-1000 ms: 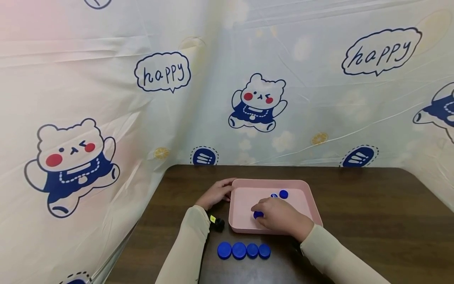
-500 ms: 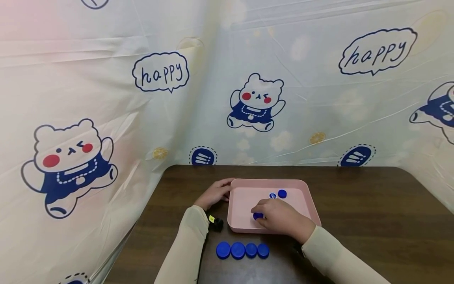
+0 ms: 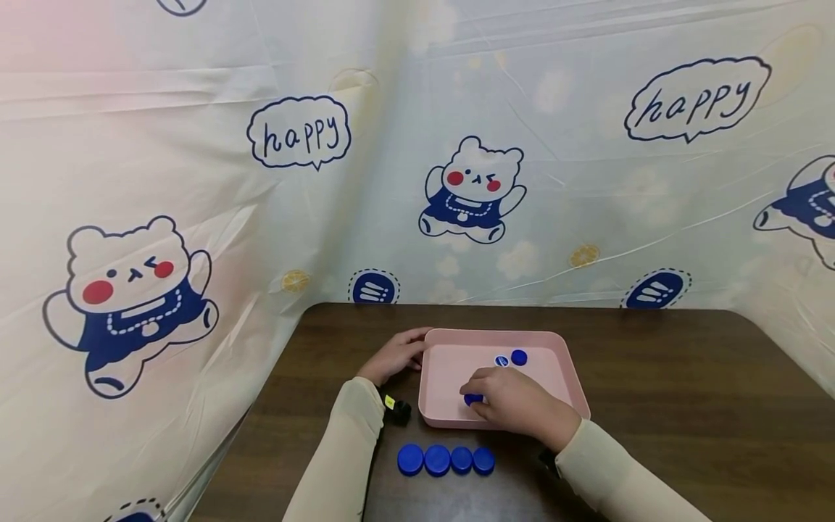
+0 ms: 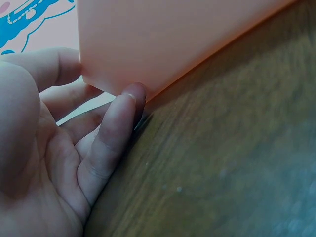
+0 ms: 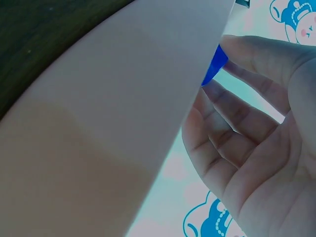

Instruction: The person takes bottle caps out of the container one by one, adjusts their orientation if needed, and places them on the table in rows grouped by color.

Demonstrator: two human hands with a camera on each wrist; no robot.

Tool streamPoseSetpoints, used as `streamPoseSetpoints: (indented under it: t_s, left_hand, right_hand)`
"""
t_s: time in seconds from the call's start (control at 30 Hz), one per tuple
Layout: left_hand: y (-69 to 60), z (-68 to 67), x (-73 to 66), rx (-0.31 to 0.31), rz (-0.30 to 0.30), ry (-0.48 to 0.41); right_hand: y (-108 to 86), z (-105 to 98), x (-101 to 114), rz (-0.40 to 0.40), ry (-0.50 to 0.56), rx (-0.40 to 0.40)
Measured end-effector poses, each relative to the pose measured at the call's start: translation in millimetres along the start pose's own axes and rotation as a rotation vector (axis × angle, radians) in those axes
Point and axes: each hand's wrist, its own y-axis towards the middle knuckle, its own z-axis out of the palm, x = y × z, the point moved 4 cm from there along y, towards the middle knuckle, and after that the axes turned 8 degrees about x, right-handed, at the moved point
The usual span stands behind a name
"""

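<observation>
A pink tray (image 3: 450, 420) lies on the table. My right hand (image 3: 518, 402) is over its front part and pinches a blue bottle cap (image 3: 472, 399) between thumb and fingers. In the right wrist view only a sliver of that blue cap (image 5: 216, 65) shows, because the tray wall (image 5: 123, 98) hides the rest. Farther back in the tray are another blue cap (image 3: 519, 357) and a round blue-and-white piece (image 3: 501, 361). My left hand (image 3: 396, 357) rests its fingers against the tray's far left corner, touching the outer wall (image 4: 148, 44) in the left wrist view.
In front of the tray, several blue caps (image 3: 438, 460) stand in a row on the brown wooden table (image 3: 685, 406). A black wrist camera with a yellow tag (image 3: 396, 410) sits by my left sleeve. A printed curtain (image 3: 561, 181) hangs behind the table.
The pinched cap and the right fingers have shifted very slightly and remain at the front of the tray. The left hand stays at the tray's corner. The view has moved a little.
</observation>
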Motion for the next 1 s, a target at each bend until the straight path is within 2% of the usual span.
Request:
streamPoseSetpoints:
  t_s: [0.3,0.8,1.0]
  left_hand:
    - [0.5,-0.7,0.5,0.003,0.005,0.011]
    - [0.5,-2.3,0.7,0.012,0.021,-0.004]
    - [-0.3,-1.9,-1.1,0.027,0.023,-0.016]
  right_hand:
    - [-7.6,-2.2,1.9,0.023,0.025,-0.029]
    - [-15.8,-7.6,6.8,0.013,-0.018,-0.102]
    - [-22.2,-9.8,9.9,0.018,-0.021,-0.099]
